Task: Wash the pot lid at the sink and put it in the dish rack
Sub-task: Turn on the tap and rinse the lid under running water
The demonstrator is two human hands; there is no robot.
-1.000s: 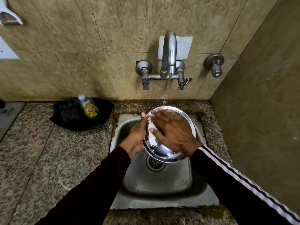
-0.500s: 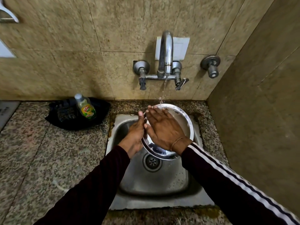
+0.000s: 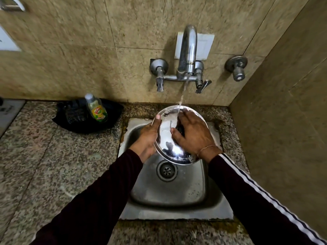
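Note:
A round shiny steel pot lid (image 3: 168, 138) is held tilted over the steel sink (image 3: 169, 190), under the running tap (image 3: 187, 53). My left hand (image 3: 147, 138) grips the lid's left rim, thumb up on the edge. Spread flat on the lid's face lies my right hand (image 3: 193, 135), covering its right half. The water stream lands near the lid's top edge. No dish rack is in view.
A dish soap bottle (image 3: 96, 108) stands on a black cloth (image 3: 85, 117) on the granite counter (image 3: 53, 165) left of the sink. A tiled wall (image 3: 286, 121) closes in on the right. A separate valve (image 3: 237, 68) juts from the back wall.
My right hand has slid across the lid's face toward the right, baring the lid's left part. The lid stays under the stream, held by my left hand.

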